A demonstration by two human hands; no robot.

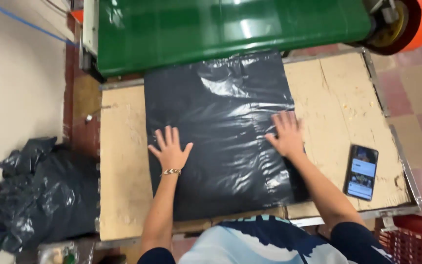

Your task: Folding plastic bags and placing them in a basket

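A black plastic sheet [221, 137], glossy and thin (it looks like a flattened bag), lies spread flat on the worktop [123, 171], roughly rectangular. Its far edge runs under the green conveyor at the worktop's far edge, and its near edge stops just short of the worktop's near edge. It sits nearer the left edge than the right, leaving bare board on both sides. The surface shows soft wrinkles and bright glare, most of it toward the far right part. Two flat palms press on it, one near its left edge, one near its right edge.
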